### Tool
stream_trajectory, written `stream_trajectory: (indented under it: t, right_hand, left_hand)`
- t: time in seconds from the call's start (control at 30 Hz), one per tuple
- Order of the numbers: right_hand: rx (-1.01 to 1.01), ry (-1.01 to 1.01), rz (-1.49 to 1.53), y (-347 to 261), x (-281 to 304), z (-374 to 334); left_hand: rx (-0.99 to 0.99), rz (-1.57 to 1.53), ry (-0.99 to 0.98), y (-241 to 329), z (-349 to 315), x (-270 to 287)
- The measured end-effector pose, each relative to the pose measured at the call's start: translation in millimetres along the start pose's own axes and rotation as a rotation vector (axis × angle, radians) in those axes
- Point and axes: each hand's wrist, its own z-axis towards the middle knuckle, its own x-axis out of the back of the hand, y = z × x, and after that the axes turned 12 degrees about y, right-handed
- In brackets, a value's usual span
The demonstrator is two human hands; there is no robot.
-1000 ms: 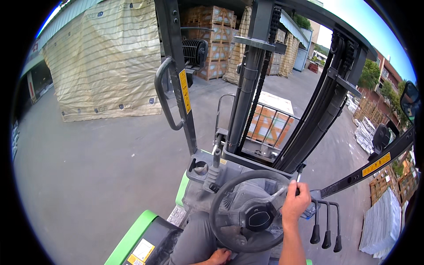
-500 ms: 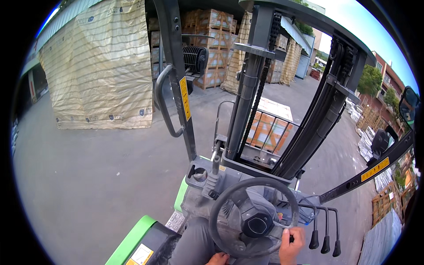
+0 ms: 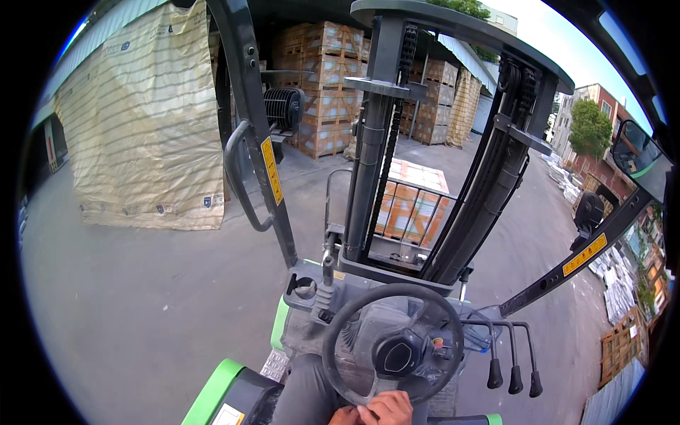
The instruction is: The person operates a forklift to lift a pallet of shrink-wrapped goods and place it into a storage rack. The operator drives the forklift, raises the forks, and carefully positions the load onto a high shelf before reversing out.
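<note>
A black steering wheel (image 3: 330,338) of a forklift is in front of me. At its lowest part, my right hand (image 3: 389,409) is closed around the rim, fingers curled. Close against it on the left, partly cut off by the lower edge, my left hand (image 3: 345,416) has bent fingers; whatever lies in them is hidden. Three black-knobbed levers (image 3: 516,379) stand untouched right of the wheel. A wood-framed crate (image 3: 409,205) with pale sides shows through the mast, beyond the load guard.
The dark mast (image 3: 368,152) blocks part of the view ahead. Stacked crates (image 3: 329,92) stand under a roof beyond it. A beige tarpaulin (image 3: 142,134) hangs on the left. Wrapped stacks and a wooden pallet (image 3: 620,343) line the right side. Grey paving (image 3: 142,304) lies around.
My right hand has come from the wheel's right side down to its bottom, next to my left hand. The wheel has turned clockwise. The surroundings have shifted in view.
</note>
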Motion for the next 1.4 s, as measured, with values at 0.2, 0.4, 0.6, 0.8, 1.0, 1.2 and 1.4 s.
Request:
stream_trajectory:
  t: [0.2,0.4,0.6,0.8,1.0,1.2,1.4]
  right_hand:
    - [-0.177,0.206,-0.286,58,68,8]
    - [-0.317,0.434,-0.289,108,75,23]
    - [-0.344,0.483,-0.221,126,83,52]
    - [-0.257,0.463,-0.154,175,131,-6]
    - [-0.264,0.446,-0.095,209,164,-61]
    - [-0.186,0.413,-0.016,231,188,-125]
    - [-0.053,0.256,0.168,198,196,-168]
  left_hand:
    - [0.1,-0.034,0.058,-6,-4,-20]
    - [0.07,-0.068,0.057,-29,-5,-42]
    - [0.055,-0.102,0.037,-32,-14,-56]
    - [0.131,-0.096,0.063,-76,-2,-115]
    - [0.099,-0.096,0.105,-112,10,-174]
    - [0.064,-0.146,0.166,-128,8,-217]
    - [-0.035,-0.174,0.217,-152,20,-250]
